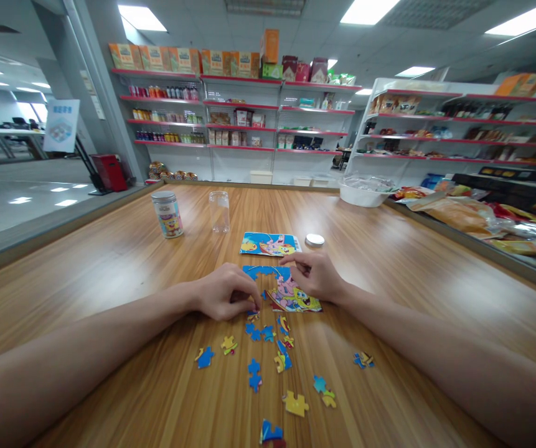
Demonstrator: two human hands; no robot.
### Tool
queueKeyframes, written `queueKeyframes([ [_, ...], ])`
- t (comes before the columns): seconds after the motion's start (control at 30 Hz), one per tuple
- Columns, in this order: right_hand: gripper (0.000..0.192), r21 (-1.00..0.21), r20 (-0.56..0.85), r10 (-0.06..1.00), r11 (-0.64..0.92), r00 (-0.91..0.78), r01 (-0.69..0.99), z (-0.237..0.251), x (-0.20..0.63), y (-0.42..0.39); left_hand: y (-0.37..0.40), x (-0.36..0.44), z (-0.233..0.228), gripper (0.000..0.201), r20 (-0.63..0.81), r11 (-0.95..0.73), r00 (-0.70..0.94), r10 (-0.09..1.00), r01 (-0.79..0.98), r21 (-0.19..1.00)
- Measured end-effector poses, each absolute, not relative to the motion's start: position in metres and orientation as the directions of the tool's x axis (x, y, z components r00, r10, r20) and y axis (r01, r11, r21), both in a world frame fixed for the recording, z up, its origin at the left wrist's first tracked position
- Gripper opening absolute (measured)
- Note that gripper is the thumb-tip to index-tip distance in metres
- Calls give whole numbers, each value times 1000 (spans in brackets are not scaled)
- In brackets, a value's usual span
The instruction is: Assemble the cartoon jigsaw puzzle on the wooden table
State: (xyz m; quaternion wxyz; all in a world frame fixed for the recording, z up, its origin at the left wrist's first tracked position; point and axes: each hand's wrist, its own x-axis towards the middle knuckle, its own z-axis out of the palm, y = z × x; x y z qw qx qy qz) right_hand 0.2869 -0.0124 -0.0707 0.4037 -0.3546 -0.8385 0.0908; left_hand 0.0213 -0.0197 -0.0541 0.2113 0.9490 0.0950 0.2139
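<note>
The part-built puzzle [291, 292] at mid-table is steadied at its top edge by the right hand [312, 274], fingers curled narrow, while a loose piece [252, 311], w/ others scattered nearer, is pinched by the left hand [225, 292] beside it.

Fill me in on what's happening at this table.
A person is piecing together a cartoon jigsaw puzzle on a wooden table. The left hand pinches at a piece by the puzzle's lower left edge; the right hand rests on its top. Loose pieces lie nearer the person, a reference picture beyond.
</note>
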Motion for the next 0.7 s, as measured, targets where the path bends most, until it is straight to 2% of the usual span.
queueKeyframes([
  [0.13,29,-444,612,673,727,-416,524,-71,287,-13,-21,20,-51,15,378,-889,876,298,111,445],
  [0.33,29,-453,610,672,731,-421,511,-71,286,-13,-22,22,-53,9,339,-913,902,267,124,390],
  [0.53,29,-455,605,672,732,-427,507,-71,287,-13,-19,19,-51,17,423,-913,852,307,140,382],
  [0.7,29,-454,601,674,730,-430,511,-71,287,-12,-22,18,-48,13,356,-921,896,267,128,368],
])
